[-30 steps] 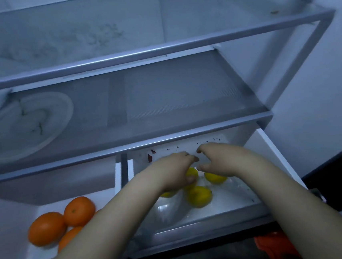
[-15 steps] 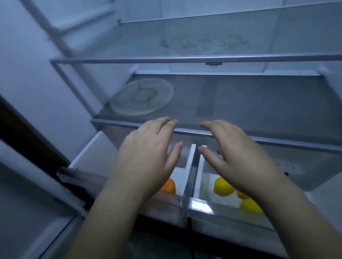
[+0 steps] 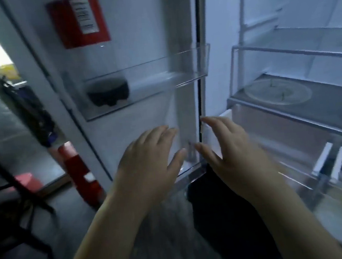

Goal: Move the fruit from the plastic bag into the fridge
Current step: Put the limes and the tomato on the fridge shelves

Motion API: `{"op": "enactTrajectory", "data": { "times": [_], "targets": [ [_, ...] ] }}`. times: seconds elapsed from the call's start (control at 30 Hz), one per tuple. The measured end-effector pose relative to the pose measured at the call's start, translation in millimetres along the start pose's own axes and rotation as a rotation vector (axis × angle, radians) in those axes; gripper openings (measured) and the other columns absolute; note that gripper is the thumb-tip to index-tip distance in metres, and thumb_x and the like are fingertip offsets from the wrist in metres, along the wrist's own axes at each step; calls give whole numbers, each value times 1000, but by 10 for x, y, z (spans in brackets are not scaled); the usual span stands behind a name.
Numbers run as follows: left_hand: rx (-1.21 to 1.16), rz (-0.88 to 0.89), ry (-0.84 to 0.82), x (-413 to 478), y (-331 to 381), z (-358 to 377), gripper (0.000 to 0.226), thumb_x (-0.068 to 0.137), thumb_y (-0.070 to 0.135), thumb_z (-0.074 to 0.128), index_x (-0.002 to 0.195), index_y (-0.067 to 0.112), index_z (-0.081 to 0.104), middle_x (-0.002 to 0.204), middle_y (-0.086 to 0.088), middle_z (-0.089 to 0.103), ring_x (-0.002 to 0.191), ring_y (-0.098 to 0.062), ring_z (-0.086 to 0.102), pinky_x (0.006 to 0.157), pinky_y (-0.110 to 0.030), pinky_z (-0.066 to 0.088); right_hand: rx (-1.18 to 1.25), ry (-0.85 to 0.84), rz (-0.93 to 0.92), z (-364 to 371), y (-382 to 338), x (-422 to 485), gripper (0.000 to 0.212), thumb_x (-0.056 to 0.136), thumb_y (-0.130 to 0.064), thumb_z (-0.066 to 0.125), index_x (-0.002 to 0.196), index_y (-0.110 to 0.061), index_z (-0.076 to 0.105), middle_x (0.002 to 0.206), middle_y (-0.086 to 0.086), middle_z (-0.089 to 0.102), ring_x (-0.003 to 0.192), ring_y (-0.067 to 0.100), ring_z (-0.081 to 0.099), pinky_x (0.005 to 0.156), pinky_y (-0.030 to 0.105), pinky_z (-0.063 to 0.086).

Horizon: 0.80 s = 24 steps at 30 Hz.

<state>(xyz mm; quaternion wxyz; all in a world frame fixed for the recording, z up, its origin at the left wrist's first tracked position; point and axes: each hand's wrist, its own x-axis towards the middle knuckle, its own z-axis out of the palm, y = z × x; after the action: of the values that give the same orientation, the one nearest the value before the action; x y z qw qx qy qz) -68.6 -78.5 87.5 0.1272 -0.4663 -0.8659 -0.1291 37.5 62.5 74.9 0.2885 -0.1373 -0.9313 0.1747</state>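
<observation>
My left hand (image 3: pixel 148 162) and my right hand (image 3: pixel 228 151) hover side by side in mid-air, fingers straight and spread, holding nothing. They sit in front of the open fridge door (image 3: pixel 136 38) and its lowest clear bin. The fridge's crisper drawers (image 3: pixel 316 169) stand pulled out at the right; their contents are blurred and no fruit can be made out. The plastic bag is not in view.
A dark bottle with a red label (image 3: pixel 87 53) stands in a clear door shelf (image 3: pixel 151 87). A clear plate (image 3: pixel 277 93) lies on a glass fridge shelf. A red cylinder (image 3: pixel 80 175) stands on the floor left of the door, beside dark chair legs (image 3: pixel 26 197).
Both hands have come up out of the right drawer, away from the yellow fruit, and opened. The view has swung left, from the drawers to the fridge door.
</observation>
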Motion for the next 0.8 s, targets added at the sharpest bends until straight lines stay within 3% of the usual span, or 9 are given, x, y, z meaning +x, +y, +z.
{"op": "enactTrajectory", "data": {
  "times": [0.1,0.2,0.3,0.43,0.6,0.8],
  "targets": [
    [16,-84,31,-567,-479,-259,57,93,56,20,142,30,33,147,9,37,133,-9,35,105,-27,25,73,-73,-83,329,-694,-36,63,85,-61,32,140,-30,32,141,-11,39,125,5,36,95,16,25],
    [81,-181,92,-1081,-953,-512,57,92,54,23,137,25,42,141,4,47,130,-14,42,103,-30,32,118,-129,-150,672,-1299,-49,67,82,-64,27,141,-33,27,146,-12,33,130,5,33,97,17,23],
    [144,-300,126,-1561,-1389,-700,56,91,51,27,134,20,47,137,0,51,127,-19,46,103,-38,38,198,-198,-237,1006,-1824,-56,65,84,-59,37,140,-30,28,144,-10,36,129,5,35,99,19,29],
    [190,-463,147,-2168,-1855,-898,59,91,52,27,136,19,46,141,-1,47,131,-19,41,107,-38,34,283,-280,-349,1403,-2484,-78,64,84,-53,50,140,-33,25,145,-9,36,129,9,39,100,26,39],
    [263,-679,165,-2795,-2316,-1111,67,88,55,18,142,20,36,149,1,36,139,-19,29,112,-41,27,316,-358,-532,1841,-3245,-41,69,83,-56,44,144,-32,22,150,-8,30,135,10,33,103,24,31],
    [327,-923,168,-3276,-2756,-1163,72,87,58,9,147,23,25,155,3,23,144,-18,14,114,-42,14,383,-452,-752,2396,-3879,66,68,90,-48,47,148,-25,21,154,-6,23,138,0,12,101,6,-2]
  ]
}}
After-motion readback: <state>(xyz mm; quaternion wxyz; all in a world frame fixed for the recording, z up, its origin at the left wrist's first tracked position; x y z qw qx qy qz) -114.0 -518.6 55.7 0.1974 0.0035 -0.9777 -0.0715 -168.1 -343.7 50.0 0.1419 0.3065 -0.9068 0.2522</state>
